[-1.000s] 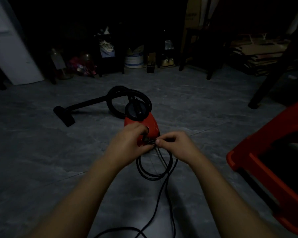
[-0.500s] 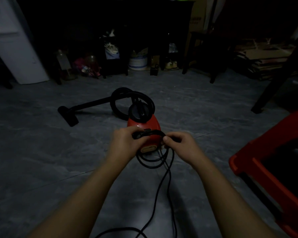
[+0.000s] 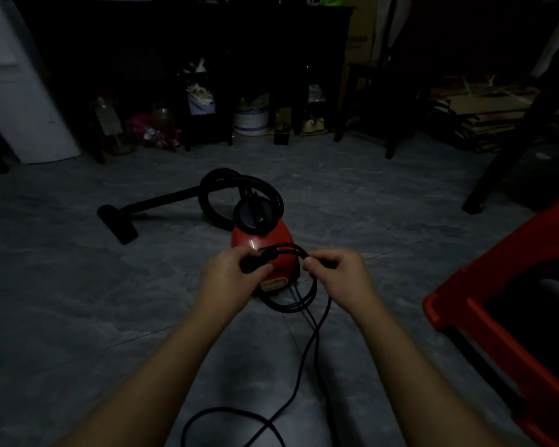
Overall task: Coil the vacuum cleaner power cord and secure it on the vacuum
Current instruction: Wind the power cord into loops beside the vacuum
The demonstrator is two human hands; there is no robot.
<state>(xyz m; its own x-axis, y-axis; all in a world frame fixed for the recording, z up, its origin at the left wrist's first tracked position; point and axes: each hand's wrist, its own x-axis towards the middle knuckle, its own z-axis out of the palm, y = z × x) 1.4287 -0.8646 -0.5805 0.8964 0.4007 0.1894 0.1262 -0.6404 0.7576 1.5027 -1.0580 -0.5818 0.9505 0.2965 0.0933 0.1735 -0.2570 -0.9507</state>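
A dim room with a grey tiled floor (image 3: 78, 301); clutter along the dark back wall is hard to make out. One small red canister vacuum cleaner (image 3: 265, 237) sits mid-floor. In front of it, two hands hold one thin black power cord (image 3: 288, 309) in a small coil (loop count unclear): the left hand (image 3: 229, 275) grips the bundle and the right hand (image 3: 336, 275) pinches its right side. One red plastic stool (image 3: 510, 256) is cut off at right.

One vacuum (image 3: 261, 237), one cord (image 3: 286, 308), perhaps one stool (image 3: 504, 256).
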